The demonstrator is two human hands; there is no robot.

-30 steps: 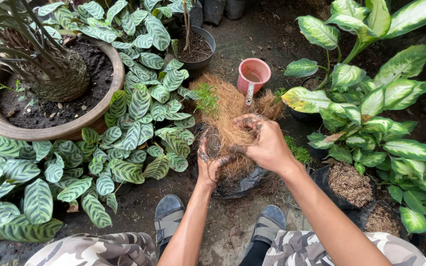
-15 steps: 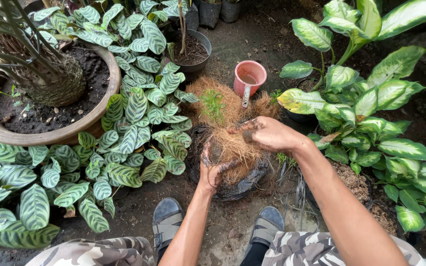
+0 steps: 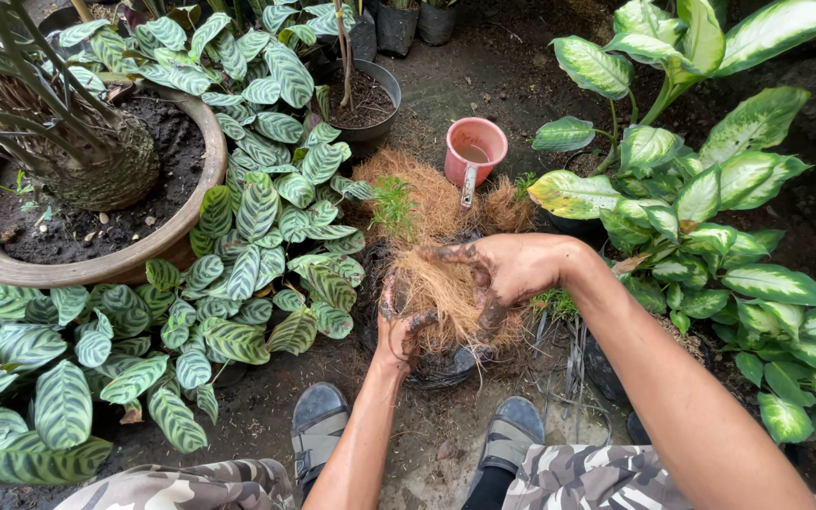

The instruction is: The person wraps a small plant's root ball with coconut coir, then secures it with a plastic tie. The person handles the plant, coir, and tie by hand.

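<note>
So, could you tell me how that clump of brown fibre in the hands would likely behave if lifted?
The fibre clump looks loose and stringy, so it would probably sag and shed strands. It seems light for its bulk, being airy. The left hand and right hand both press into it, which suggests that it squashes easily.

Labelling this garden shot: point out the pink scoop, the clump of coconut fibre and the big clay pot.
pink scoop [image 3: 476, 144], head view, on its cup rim.
clump of coconut fibre [image 3: 441, 293], head view, on the strands between the hands.
big clay pot [image 3: 96, 269], head view, on its front rim.
</note>
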